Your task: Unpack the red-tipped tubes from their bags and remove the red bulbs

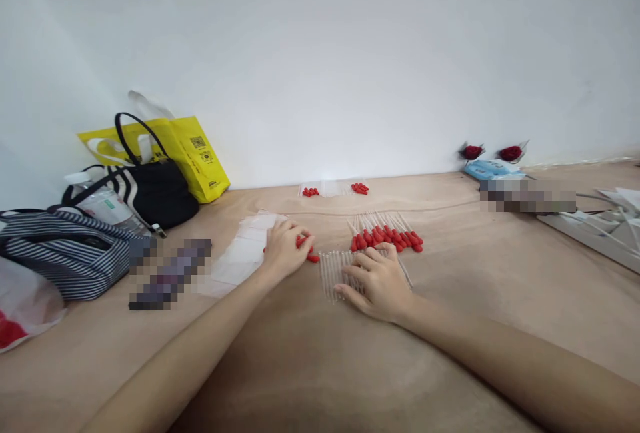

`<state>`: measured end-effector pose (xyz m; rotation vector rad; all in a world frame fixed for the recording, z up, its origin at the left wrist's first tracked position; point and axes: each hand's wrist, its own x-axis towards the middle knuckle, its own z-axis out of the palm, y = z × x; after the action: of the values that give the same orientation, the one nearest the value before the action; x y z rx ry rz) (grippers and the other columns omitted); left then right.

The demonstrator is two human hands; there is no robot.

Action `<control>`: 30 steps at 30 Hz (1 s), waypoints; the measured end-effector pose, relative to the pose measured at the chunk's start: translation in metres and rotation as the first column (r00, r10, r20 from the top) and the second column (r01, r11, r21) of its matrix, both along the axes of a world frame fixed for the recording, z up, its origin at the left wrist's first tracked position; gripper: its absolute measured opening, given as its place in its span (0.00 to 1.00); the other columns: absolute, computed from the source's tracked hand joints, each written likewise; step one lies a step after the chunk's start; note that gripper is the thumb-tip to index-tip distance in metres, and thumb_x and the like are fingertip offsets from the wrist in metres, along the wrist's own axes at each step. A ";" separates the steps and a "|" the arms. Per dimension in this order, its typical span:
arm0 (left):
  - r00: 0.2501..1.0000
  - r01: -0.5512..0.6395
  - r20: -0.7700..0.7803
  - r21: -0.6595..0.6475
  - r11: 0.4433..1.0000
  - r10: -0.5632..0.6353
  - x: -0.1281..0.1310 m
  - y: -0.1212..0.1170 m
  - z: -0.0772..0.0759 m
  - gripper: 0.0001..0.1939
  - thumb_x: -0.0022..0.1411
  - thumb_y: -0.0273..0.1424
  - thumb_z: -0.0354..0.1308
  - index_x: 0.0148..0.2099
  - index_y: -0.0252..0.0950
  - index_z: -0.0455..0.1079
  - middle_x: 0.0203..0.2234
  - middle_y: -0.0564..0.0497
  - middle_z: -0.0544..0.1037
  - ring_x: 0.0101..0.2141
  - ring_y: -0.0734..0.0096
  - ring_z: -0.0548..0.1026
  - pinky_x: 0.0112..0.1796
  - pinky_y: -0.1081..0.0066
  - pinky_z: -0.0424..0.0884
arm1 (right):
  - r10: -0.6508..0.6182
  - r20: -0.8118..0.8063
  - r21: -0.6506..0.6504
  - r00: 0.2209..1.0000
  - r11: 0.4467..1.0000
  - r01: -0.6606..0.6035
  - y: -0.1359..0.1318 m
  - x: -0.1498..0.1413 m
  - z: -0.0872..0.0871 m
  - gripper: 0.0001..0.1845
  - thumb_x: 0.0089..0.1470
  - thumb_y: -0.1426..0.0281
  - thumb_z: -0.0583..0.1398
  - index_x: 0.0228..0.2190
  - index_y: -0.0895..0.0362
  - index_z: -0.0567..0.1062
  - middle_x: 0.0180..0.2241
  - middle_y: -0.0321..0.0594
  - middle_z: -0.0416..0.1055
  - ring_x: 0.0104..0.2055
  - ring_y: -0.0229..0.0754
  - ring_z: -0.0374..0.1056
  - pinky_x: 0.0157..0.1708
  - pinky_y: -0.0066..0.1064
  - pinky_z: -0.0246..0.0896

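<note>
My left hand [286, 246] arches over a few small red bulb-shaped pieces [313, 258], its fingers bent and apart. Its palm hides part of them, and whether it grips one is unclear. Beside it lie thin clear plastic bags [245, 249], overlapping in a row. My right hand [377, 283] spreads its fingers over a row of thin clear tubes [330, 276] laid side by side, touching them from above. Just beyond its fingertips lies a bunch of white sticks with red bulb ends [385, 236], the red ends pointing toward me.
Two small groups of red pieces [310, 192] lie with clear bags near the wall. Left stand a yellow bag [200, 159], a black bag [165, 193] and a striped bag [75, 253]. Right are a blue packet [493, 170], dark red roses [511, 153] and a tray [590, 236].
</note>
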<state>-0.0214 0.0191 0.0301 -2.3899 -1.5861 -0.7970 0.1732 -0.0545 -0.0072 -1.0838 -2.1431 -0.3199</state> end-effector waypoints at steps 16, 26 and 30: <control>0.997 -0.073 -0.068 -0.664 0.744 0.037 0.111 0.035 0.010 0.10 0.44 0.34 0.51 0.20 0.36 0.71 0.12 0.54 0.70 0.17 0.74 0.66 0.22 0.74 0.59 | -0.114 -0.141 0.079 0.983 0.989 0.126 -0.005 0.056 -0.005 0.09 0.50 0.68 0.56 0.24 0.54 0.75 0.22 0.33 0.69 0.27 0.34 0.61 0.40 0.37 0.43; 0.975 0.113 -0.141 -0.358 0.927 -0.174 0.045 -0.015 0.033 0.09 0.54 0.30 0.43 0.27 0.35 0.62 0.20 0.53 0.68 0.21 0.73 0.64 0.23 0.74 0.56 | 0.052 -0.181 0.111 0.982 0.993 -0.033 -0.003 0.056 -0.008 0.09 0.50 0.72 0.55 0.34 0.56 0.73 0.30 0.40 0.68 0.33 0.39 0.62 0.35 0.34 0.53; 0.914 0.246 -0.283 -0.181 0.952 -0.290 0.012 -0.037 0.018 0.09 0.59 0.30 0.41 0.31 0.35 0.60 0.23 0.50 0.70 0.25 0.69 0.68 0.27 0.71 0.61 | 0.044 -0.163 0.161 0.986 0.987 -0.017 -0.004 0.048 -0.006 0.18 0.49 0.70 0.56 0.44 0.57 0.68 0.38 0.45 0.67 0.41 0.43 0.62 0.40 0.38 0.55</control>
<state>-0.0095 -0.0183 0.0481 -2.7122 -1.2475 -0.3313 0.2217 -0.0583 -0.0128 -0.9517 -1.9491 -0.3663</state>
